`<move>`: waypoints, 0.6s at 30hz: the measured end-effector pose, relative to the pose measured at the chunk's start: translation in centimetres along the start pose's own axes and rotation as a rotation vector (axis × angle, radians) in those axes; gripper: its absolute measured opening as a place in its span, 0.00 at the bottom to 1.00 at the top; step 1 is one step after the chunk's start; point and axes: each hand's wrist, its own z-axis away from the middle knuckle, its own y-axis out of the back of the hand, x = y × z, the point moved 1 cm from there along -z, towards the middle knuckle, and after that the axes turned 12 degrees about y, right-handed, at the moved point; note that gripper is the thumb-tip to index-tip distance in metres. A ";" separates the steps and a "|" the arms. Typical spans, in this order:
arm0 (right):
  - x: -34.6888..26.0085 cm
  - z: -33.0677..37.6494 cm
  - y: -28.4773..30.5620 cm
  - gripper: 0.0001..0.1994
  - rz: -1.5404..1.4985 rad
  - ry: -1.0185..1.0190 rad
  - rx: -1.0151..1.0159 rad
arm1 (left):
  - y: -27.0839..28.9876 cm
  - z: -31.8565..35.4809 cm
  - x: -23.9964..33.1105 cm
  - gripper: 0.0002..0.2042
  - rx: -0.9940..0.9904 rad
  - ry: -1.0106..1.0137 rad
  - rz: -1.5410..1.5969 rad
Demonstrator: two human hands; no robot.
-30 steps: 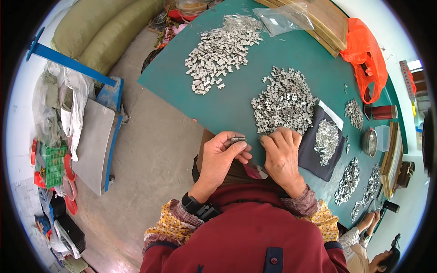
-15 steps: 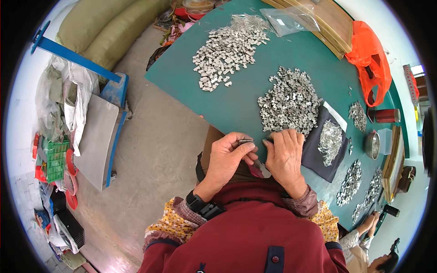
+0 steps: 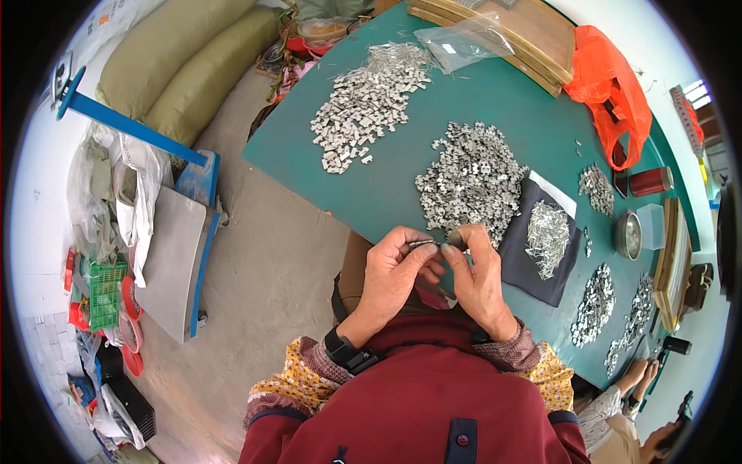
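Observation:
My left hand (image 3: pixel 396 272) pinches a small dark metal piece (image 3: pixel 422 243) between thumb and fingers. The fingers of my right hand (image 3: pixel 477 277) are closed against the same end of it, thumb and forefinger pressed together; whether a second part sits between them is too small to tell. Both hands meet just off the green table's near edge, above my lap. Right beyond them lies a large heap of small grey metal pieces (image 3: pixel 471 179). To its right, thin silvery pins (image 3: pixel 548 240) are piled on a dark cloth (image 3: pixel 519 259).
Lighter flat metal pieces (image 3: pixel 359 116) are heaped at the far left of the green table (image 3: pixel 309 158). Wooden trays (image 3: pixel 533 39), a red plastic bag (image 3: pixel 614 85) and a metal bowl (image 3: pixel 628 235) stand along its far and right sides. Another person's hands (image 3: pixel 640 373) work at the right.
My right hand has come left and its fingertips now meet the piece in my left hand. The view has shifted a little, moving the table's heaps leftward in the picture.

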 end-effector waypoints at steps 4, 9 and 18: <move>0.3 0.2 0.4 0.03 -0.080 -0.036 0.033 | -0.6 0.0 0.3 0.05 -0.022 -0.003 -0.021; 0.7 0.4 0.4 0.03 -0.173 -0.075 0.072 | -1.3 -0.1 0.8 0.05 -0.029 -0.013 -0.033; 1.2 1.4 2.8 0.04 -0.206 -0.048 0.165 | -4.0 -0.6 1.4 0.05 -0.087 -0.064 -0.259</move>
